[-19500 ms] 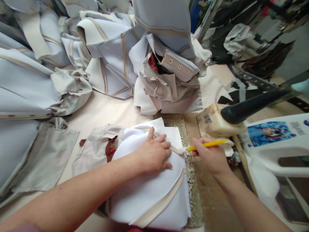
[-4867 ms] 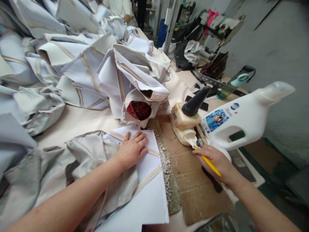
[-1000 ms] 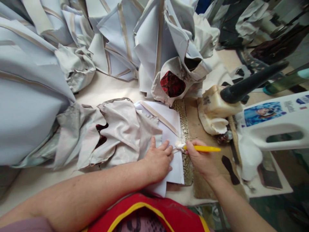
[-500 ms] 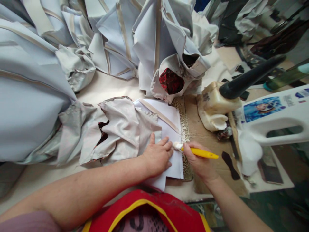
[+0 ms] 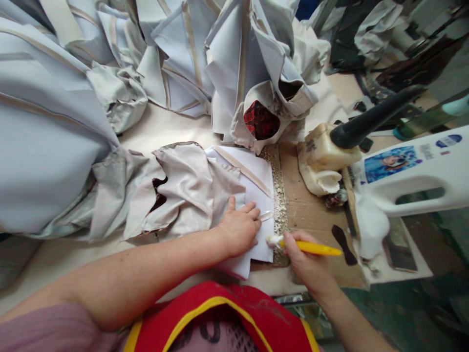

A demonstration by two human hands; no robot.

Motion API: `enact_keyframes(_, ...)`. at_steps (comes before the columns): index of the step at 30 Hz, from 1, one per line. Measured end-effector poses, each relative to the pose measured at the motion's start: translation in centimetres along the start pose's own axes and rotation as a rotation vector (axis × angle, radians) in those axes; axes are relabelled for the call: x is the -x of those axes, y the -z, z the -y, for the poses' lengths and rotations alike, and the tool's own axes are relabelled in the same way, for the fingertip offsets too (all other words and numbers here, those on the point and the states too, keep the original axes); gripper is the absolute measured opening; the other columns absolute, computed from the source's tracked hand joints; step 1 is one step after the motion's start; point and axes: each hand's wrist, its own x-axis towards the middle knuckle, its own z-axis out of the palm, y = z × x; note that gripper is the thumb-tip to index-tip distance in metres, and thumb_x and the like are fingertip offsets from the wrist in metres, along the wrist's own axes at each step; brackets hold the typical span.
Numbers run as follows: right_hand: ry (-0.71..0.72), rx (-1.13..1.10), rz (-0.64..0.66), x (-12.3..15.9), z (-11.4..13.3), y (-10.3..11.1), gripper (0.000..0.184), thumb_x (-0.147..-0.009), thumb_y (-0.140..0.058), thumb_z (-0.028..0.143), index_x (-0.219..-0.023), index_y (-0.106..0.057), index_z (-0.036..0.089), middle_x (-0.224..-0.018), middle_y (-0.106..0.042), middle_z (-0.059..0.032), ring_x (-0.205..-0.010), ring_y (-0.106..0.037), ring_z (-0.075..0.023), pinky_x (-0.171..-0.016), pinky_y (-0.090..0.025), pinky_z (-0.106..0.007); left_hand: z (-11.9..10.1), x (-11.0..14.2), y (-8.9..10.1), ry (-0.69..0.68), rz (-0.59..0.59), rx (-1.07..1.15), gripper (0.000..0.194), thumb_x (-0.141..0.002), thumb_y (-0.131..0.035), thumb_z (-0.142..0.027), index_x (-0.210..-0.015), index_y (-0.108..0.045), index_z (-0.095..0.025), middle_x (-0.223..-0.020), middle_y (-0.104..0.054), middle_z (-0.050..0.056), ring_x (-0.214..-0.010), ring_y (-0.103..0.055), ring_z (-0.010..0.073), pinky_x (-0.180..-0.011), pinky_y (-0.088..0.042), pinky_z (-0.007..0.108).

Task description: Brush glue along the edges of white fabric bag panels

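Note:
My left hand lies flat, fingers spread, on a white panel with a beige strip across its upper corner. Pale crumpled fabric joined to the panel spreads out to the left of that hand. In my right hand is a yellow-handled brush, gripped between thumb and fingers. Its whitish bristles touch the panel's right edge, low down. A glossy wet streak shows on the panel just right of my left fingertips. Beneath the panel's right edge runs a board crusted with dried glue.
A stained glue container with a black spout stands on brown cardboard. Right of it lies a large white jug. Sewn white pieces are heaped along the back, and a big white panel fills the left. A dark hourglass-shaped piece lies on the cardboard.
My right hand has moved the brush down along the panel's edge, toward me. A wet streak now shows where the bristles were. My left hand stays pressed on the panel.

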Motion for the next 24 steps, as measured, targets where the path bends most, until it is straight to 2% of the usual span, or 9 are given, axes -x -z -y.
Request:
enact_keyframes(3,-0.025,-0.039,-0.138,-2.4,0.1,-0.5,0.033,-0.087,-0.050,0.042,-0.064,-0.055,0.019,-0.061,-0.054,0.0009,-0.059,-0.052,-0.0141,-0.060,-0.039,-0.026,-0.2,0.0,0.3,0.007,0.011,-0.009,0.032,-0.081,-0.057,-0.037,-0.108,-0.061,-0.021,-0.123,-0.054,0.009,-0.126,-0.035,0.0278,-0.103,-0.020,0.062)
enact_keyframes(5,-0.038,-0.062,-0.148,-2.9,0.0,-1.0,0.034,-0.087,-0.050,0.043,-0.063,-0.054,0.019,-0.060,-0.054,0.0008,-0.060,-0.052,-0.0147,-0.061,-0.039,-0.027,-0.3,0.0,0.4,0.013,0.016,-0.018,0.034,-0.081,-0.057,-0.037,-0.110,-0.060,-0.021,-0.125,-0.053,0.009,-0.126,-0.034,0.0282,-0.103,-0.020,0.062)
enact_keyframes(7,-0.050,-0.050,-0.096,-1.6,-0.1,-1.5,0.035,-0.087,-0.049,0.042,-0.061,-0.053,0.020,-0.058,-0.052,0.0016,-0.058,-0.051,-0.0141,-0.059,-0.039,-0.027,-0.4,0.0,0.3,0.019,0.026,-0.030,0.035,-0.080,-0.058,-0.038,-0.110,-0.061,-0.021,-0.127,-0.051,0.010,-0.127,-0.033,0.0292,-0.102,-0.019,0.064)
enact_keyframes(9,-0.052,-0.016,-0.034,1.2,-0.2,-1.7,0.034,-0.088,-0.048,0.040,-0.061,-0.052,0.020,-0.056,-0.051,0.0022,-0.055,-0.050,-0.0130,-0.057,-0.038,-0.026,-0.5,-0.1,0.1,0.024,0.032,-0.045,0.035,-0.080,-0.059,-0.038,-0.110,-0.061,-0.020,-0.129,-0.050,0.010,-0.127,-0.032,0.0298,-0.100,-0.019,0.067)
enact_keyframes(13,0.018,0.008,0.011,6.3,0.1,-1.1,0.029,-0.090,-0.048,0.034,-0.067,-0.056,0.019,-0.062,-0.054,0.0015,-0.056,-0.052,-0.0118,-0.056,-0.039,-0.024,-0.5,0.0,-0.6,0.012,0.006,-0.073,0.035,-0.079,-0.059,-0.037,-0.109,-0.060,-0.019,-0.129,-0.050,0.010,-0.127,-0.032,0.0302,-0.097,-0.019,0.072)
enact_keyframes(15,0.053,0.020,-0.003,6.9,0.3,-0.6,0.026,-0.090,-0.049,0.032,-0.069,-0.057,0.019,-0.066,-0.057,0.0003,-0.059,-0.054,-0.0119,-0.059,-0.041,-0.024,-0.5,0.0,-0.9,0.001,-0.014,-0.082,0.035,-0.080,-0.059,-0.037,-0.109,-0.060,-0.018,-0.129,-0.050,0.010,-0.127,-0.032,0.0301,-0.097,-0.019,0.073)
enact_keyframes(19,0.067,0.027,-0.122,5.9,0.5,-0.6,0.024,-0.089,-0.050,0.033,-0.070,-0.057,0.019,-0.072,-0.061,-0.0022,-0.069,-0.059,-0.0148,-0.067,-0.044,-0.025,-0.5,0.0,-1.1,0.001,-0.021,-0.083,0.037,-0.081,-0.057,-0.037,-0.114,-0.058,-0.018,-0.132,-0.049,0.010,-0.129,-0.031,0.0304,-0.098,-0.019,0.072)
enact_keyframes(22,0.038,0.009,-0.030,6.0,0.7,-1.0,0.028,-0.090,-0.047,0.037,-0.069,-0.056,0.020,-0.066,-0.059,-0.0011,-0.061,-0.056,-0.0146,-0.060,-0.043,-0.026,-1.3,0.3,-0.5,0.031,0.005,-0.076,0.039,-0.082,-0.056,-0.035,-0.118,-0.056,-0.019,-0.134,-0.047,0.011,-0.129,-0.031,0.0305,-0.100,-0.021,0.068)
enact_keyframes(24,-0.010,0.002,0.018,6.8,0.8,-0.7,0.033,-0.090,-0.046,0.039,-0.065,-0.055,0.020,-0.060,-0.056,0.0001,-0.056,-0.053,-0.0141,-0.056,-0.041,-0.026,-1.9,1.5,0.3,0.062,0.022,-0.074,0.042,-0.083,-0.056,-0.037,-0.120,-0.055,-0.018,-0.136,-0.046,0.012,-0.129,-0.032,0.0311,-0.100,-0.024,0.064)
